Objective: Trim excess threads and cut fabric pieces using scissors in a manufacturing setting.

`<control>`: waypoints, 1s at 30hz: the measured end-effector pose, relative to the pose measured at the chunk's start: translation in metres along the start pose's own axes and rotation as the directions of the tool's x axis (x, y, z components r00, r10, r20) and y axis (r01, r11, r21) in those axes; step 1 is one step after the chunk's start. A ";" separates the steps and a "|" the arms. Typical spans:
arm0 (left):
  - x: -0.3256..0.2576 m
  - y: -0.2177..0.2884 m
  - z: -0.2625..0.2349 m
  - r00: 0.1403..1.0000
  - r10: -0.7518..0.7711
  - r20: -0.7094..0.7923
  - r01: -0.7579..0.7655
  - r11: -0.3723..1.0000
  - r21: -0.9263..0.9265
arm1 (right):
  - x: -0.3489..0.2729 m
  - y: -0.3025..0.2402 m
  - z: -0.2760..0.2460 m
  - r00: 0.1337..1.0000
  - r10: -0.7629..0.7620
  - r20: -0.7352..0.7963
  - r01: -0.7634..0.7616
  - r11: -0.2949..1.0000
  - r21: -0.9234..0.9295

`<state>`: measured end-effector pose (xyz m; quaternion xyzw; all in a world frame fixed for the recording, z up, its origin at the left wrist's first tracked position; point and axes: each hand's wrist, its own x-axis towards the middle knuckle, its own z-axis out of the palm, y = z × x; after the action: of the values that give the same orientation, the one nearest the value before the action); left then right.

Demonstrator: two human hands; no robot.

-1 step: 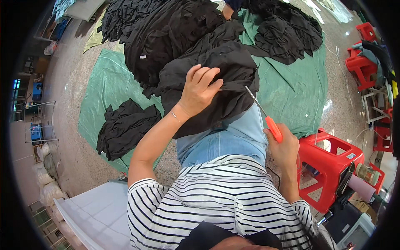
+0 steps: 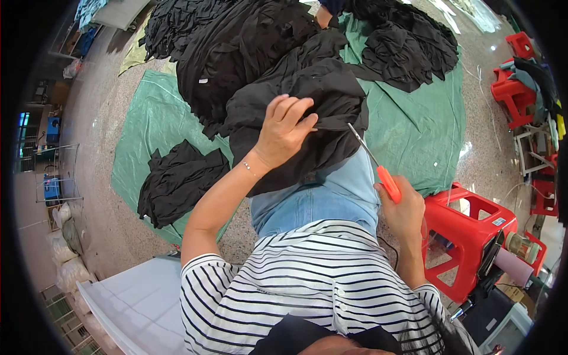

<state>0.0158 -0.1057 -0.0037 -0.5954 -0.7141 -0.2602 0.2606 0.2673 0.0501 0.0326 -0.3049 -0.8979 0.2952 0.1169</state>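
Head view is looking down on us, and we are wearing a striped shirt (image 2: 266,269) and pale blue jeans (image 2: 316,210), with a broad spread of black cloth (image 2: 328,83) lying over our knees. Our left hand (image 2: 285,127) is resting on that cloth, fingers bending, thumb and forefinger showing a gap between their tips; whether a fold is sitting pinched beneath, we cannot tell. A thin bracelet (image 2: 248,167) is circling that wrist. Across from it, our right hand (image 2: 405,210) is gripping the orange handle of a slim metal tool (image 2: 389,184), fingers curling closed around it. Its blade is pointing up and to the left, the tip ending at the cloth's right-hand side; touching or just clear, we cannot tell. Beyond our knees, a big black pile (image 2: 236,53) is slumping, and somebody else's arm (image 2: 323,16) is reaching in beside it. We are seeing a smaller black heap (image 2: 183,186) lying on the left and another heap (image 2: 408,53) on the upper right, both on a green sheet (image 2: 414,130). Beside our right forearm a red stool (image 2: 473,219) is standing, while a white board (image 2: 136,296) is lying off to our left.
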 end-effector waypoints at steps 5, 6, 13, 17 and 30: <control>-0.015 0.012 0.002 0.433 -0.549 0.715 0.817 -0.097 -0.569 | -0.003 -0.007 0.000 0.999 -0.048 0.004 0.047 0.998 0.052; -0.014 0.006 0.001 0.354 -0.498 0.792 0.755 -0.348 -0.556 | -0.005 -0.012 -0.003 0.998 -0.047 0.038 0.045 0.997 0.067; -0.016 -0.001 -0.001 0.268 -0.520 0.811 0.768 -0.393 -0.506 | -0.012 -0.024 -0.002 0.974 -0.119 0.192 0.117 0.993 0.022; -0.014 0.003 -0.004 0.315 -0.553 0.771 0.770 -0.327 -0.548 | -0.014 -0.028 -0.001 0.978 -0.116 0.174 0.113 0.993 0.027; -0.014 0.010 -0.006 0.370 -0.538 0.758 0.753 -0.304 -0.583 | -0.006 -0.024 0.002 0.991 -0.104 0.086 0.102 0.995 0.021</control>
<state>0.0281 -0.1181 -0.0084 -0.1287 -0.6168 -0.6609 -0.4076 0.2598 0.0298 0.0452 -0.2440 -0.9142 0.3092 0.0954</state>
